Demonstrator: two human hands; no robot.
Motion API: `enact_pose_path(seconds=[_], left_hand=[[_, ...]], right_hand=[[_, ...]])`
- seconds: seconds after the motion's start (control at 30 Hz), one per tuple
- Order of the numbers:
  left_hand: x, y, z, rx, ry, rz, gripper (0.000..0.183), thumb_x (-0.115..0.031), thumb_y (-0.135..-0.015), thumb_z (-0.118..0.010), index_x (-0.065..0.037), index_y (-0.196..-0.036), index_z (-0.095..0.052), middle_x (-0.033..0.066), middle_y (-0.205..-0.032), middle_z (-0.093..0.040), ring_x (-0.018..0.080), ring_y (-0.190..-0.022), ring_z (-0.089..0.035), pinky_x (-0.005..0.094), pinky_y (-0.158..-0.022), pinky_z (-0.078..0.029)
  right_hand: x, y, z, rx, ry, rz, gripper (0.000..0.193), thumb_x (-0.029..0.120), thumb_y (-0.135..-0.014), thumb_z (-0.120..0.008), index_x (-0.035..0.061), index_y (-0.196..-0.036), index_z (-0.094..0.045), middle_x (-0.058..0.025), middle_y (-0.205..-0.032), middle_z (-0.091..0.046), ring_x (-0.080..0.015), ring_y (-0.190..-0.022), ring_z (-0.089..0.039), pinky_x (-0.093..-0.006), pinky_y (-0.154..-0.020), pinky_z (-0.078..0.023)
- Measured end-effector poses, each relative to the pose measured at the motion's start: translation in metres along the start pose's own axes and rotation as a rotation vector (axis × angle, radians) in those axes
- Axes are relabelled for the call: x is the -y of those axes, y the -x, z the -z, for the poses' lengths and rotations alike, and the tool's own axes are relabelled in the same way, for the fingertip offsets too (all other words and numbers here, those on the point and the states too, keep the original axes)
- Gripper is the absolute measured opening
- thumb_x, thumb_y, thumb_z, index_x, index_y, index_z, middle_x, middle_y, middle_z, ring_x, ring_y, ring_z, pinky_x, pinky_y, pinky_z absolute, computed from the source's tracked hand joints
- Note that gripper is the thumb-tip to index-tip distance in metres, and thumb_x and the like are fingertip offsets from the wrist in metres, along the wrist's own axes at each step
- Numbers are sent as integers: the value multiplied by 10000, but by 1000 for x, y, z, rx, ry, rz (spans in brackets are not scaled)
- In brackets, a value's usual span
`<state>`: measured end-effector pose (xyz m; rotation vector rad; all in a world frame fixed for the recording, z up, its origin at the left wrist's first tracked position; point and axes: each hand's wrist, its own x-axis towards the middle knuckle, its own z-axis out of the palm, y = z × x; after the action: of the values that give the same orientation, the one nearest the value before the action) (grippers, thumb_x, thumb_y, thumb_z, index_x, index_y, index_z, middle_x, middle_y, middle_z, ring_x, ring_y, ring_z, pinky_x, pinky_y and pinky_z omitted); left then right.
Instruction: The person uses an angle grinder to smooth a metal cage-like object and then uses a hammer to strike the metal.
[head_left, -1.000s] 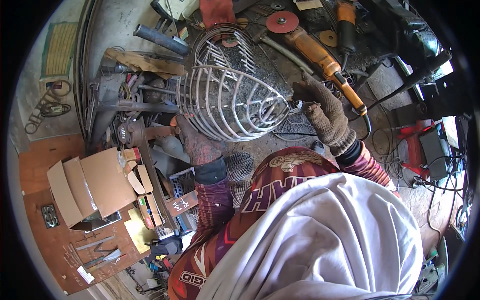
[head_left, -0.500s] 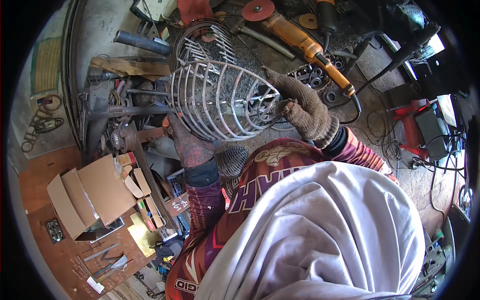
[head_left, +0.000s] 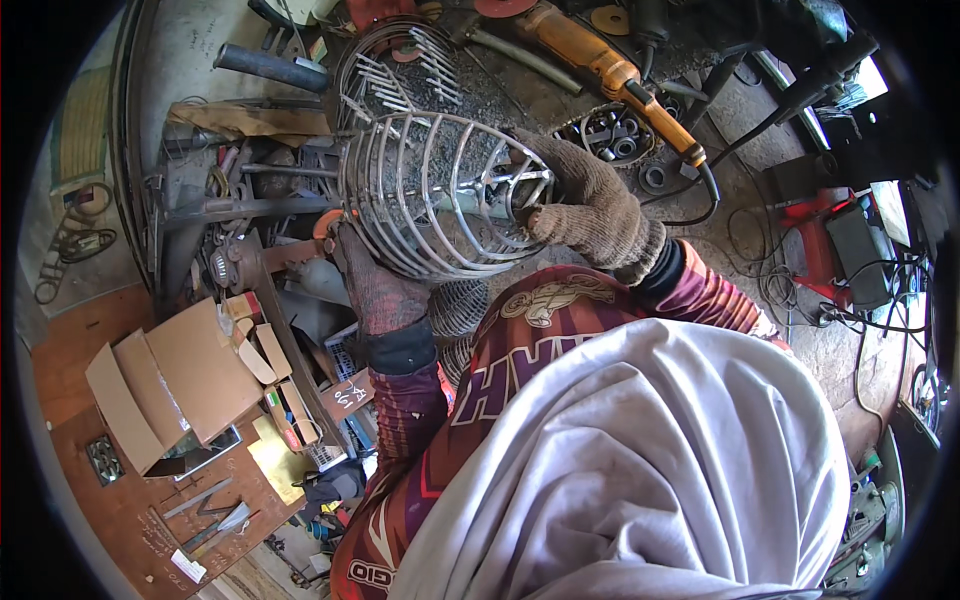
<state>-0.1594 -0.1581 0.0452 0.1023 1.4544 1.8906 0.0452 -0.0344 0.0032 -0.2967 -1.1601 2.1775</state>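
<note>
A rounded cage of bent metal rods (head_left: 424, 195) is held in front of me, its narrow end pointing right. My right hand (head_left: 592, 208), in a brown knitted glove, grips that narrow end, with fingers over the top rods and thumb at the lower side. My left hand (head_left: 380, 292), in a darker, reddish-grey glove, is closed at the cage's lower left edge; its fingertips are partly hidden by the rods. Right beside the left fingers is a small orange piece (head_left: 327, 222) that I cannot make out further.
An orange angle grinder (head_left: 610, 75) lies at the far right, near a tray of metal rings (head_left: 622, 140). Short rods (head_left: 385, 85) lie beyond the cage. At left are a dark pipe (head_left: 268, 68) and an open cardboard box (head_left: 190, 375). Cables (head_left: 790, 285) trail over the floor.
The cage's narrow end has turned slightly, and my right hand has shifted a little left with it. My left hand stays at the lower left edge. The whole view has shifted slightly.
</note>
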Motion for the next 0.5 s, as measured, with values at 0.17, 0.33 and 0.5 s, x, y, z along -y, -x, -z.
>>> enact_pose_path(seconds=[0.17, 0.33, 0.5], left_hand=[[-1, -2, 23, 73, -4, -38, 460, -438, -993, -479, -132, -1333, -521, 66, -1360, -537, 282, -1231, -531, 481, -1039, -438], [-8, 8, 28, 76, -231, -213, 444, -418, -989, -497, -98, -1293, -535, 76, -1325, -537, 266, -1215, -532, 476, -1026, -446], [-16, 4, 56, 142, -591, -388, 459, -428, -991, -496, -76, -1284, -526, 95, -1306, -534, 263, -1212, -525, 479, -1033, -438]], right_hand=[[0, 0, -4, -9, -108, -23, 1024, 420, -660, -894, -7, -1447, -397, -56, -1276, -572, -147, -1154, -531, -318, -998, -429], [-14, 2, -4, -51, -79, 6, 1071, 412, -635, -911, -15, -1455, -372, -64, -1269, -574, -153, -1134, -554, -311, -967, -454], [-22, -2, -11, -69, -18, 51, 1095, 439, -611, -917, -16, -1448, -377, -61, -1240, -581, -147, -1096, -566, -304, -949, -461]])
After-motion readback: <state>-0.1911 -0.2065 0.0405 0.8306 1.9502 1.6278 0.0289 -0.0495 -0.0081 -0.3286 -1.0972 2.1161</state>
